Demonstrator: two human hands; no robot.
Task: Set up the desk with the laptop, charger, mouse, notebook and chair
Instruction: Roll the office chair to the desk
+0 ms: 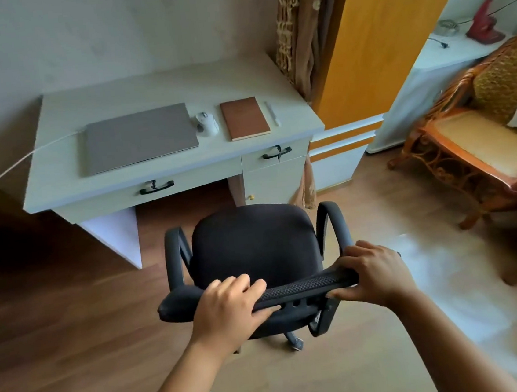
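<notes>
Wood floor, pale desk (58,188) by the wall, black chair (251,247) standing near it
Both hands hold the chair's back top, left hand (227,310) and right hand (372,271), each grip closed around it; closed laptop (139,138), brown notebook (244,118), white mouse (206,123) lie on the desk

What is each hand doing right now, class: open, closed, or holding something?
Left hand: closed on the top edge of the office chair backrest.
Right hand: closed on the same backrest, nearer its right end.
</notes>
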